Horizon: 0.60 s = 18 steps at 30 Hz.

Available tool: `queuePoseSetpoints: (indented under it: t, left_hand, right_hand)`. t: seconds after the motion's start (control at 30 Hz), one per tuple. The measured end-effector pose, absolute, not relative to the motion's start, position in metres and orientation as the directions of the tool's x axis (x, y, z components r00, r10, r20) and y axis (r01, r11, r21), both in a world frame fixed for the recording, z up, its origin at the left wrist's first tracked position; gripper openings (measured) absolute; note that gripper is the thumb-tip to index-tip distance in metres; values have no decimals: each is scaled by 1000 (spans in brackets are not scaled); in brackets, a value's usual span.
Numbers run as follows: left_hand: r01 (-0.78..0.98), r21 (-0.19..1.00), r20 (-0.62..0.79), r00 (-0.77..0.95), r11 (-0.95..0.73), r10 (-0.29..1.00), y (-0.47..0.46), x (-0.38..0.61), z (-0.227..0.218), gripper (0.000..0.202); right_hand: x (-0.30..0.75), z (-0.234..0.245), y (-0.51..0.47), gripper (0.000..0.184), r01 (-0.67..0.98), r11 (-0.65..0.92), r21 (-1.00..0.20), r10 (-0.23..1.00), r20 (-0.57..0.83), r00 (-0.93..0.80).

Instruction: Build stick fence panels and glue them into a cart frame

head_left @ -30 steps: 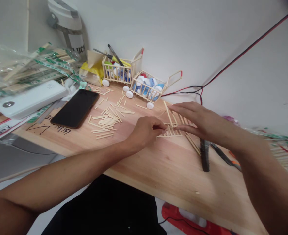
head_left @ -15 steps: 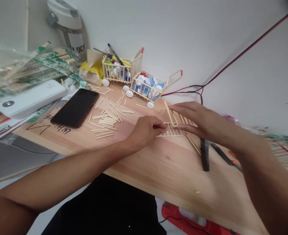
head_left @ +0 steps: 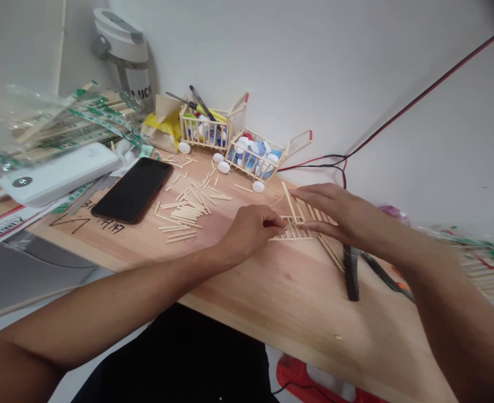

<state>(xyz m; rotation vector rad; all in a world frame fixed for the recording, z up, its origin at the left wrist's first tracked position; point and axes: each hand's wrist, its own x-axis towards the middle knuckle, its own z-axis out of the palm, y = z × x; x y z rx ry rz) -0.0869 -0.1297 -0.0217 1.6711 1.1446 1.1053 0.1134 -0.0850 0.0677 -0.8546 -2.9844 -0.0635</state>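
A small lattice of thin wooden sticks [head_left: 294, 230] lies on the wooden board [head_left: 272, 291]. My left hand [head_left: 251, 229] is closed in a pinch at the lattice's left edge, on a stick of it. My right hand [head_left: 335, 215] lies over the lattice's right side, fingers stretched out and pressing on the sticks. A longer stick [head_left: 289, 197] leans up from the lattice under my right fingers. A loose pile of cut sticks [head_left: 186, 210] lies to the left of my left hand.
Two stick-built carts [head_left: 257, 154] with bottle-cap wheels stand at the back by the wall. A black phone [head_left: 133, 189], a white power bank [head_left: 57, 173] and bagged chopsticks [head_left: 54, 120] lie left. Black pliers [head_left: 351, 271] lie right of the lattice. Red and black wires [head_left: 398, 109] run along the wall.
Both hands keep their hold on the lattice. The camera has tilted slightly, so everything sits a little lower in view.
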Motion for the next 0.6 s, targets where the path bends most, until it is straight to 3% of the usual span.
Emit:
queuePoseSetpoints:
  t: [0.6]
  left_hand:
    - [253, 930, 219, 205, -267, 954, -129, -87, -23, 13]
  right_hand:
    - [111, 69, -86, 58, 522, 851, 60, 521, 42, -853]
